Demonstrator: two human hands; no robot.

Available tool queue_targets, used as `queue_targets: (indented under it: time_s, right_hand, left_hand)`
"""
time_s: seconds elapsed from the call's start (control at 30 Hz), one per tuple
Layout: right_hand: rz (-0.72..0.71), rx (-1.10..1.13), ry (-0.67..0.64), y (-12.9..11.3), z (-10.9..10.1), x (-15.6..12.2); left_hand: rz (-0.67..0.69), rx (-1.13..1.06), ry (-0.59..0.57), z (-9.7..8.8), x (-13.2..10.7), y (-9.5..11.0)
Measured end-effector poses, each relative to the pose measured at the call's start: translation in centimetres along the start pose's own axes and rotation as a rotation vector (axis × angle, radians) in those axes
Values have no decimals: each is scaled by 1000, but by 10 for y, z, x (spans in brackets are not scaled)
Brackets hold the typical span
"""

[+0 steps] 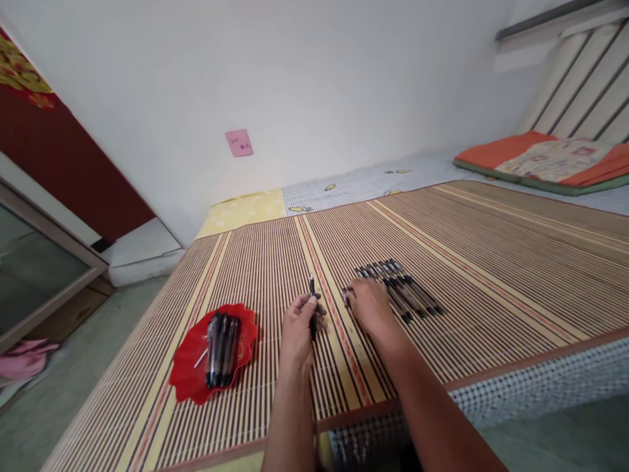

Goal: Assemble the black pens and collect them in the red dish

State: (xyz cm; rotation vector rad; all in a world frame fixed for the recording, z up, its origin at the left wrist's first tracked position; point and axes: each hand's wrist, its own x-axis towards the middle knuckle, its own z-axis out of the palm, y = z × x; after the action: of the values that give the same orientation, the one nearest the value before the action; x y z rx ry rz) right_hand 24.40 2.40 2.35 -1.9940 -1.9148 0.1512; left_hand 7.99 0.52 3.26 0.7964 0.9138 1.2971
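My left hand [299, 322] is closed around a dark pen [312, 286], its tip pointing away from me, above the striped bamboo mat [265, 262]. To its right, my right hand [369, 304] reaches over the left end of a row of pens [415, 298] lying side by side on the mat. Its fingers are curled down on a pen [344, 297], most of which the hand covers. Left of both hands sits a red scalloped plate [183, 370] holding several clear-barrelled pens with black ends [223, 347].
The mat covers a bed with patterned sheets [334, 187] along the white wall [319, 85]. A folded orange quilt [531, 147] lies at the far right. A pink note [239, 142] sticks to the wall. Floor [122, 321] shows beyond the bed's left edge.
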Motion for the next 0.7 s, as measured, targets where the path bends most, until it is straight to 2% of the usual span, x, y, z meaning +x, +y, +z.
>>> queue_targets:
  time_s: [0.13,0.3,0.53,0.63,0.7]
  right_hand:
    - [51,-45,35,-8,2,-4]
    - [70,7,-82,-22,9,-10]
    - [37,102,-116,-22,13,-11]
    - [32,290,-42,-15,9,-6]
    - [50,572,41,-11,3,-2]
  left_hand:
    - [-1,-2,4,1,-1,1]
    - [-6,20,-9,1,-2,1]
    - [6,39,-20,0,-1,-1]
    - [1,53,-21,0,-2,-2]
    - [-7,71,-36,1,-3,-2]
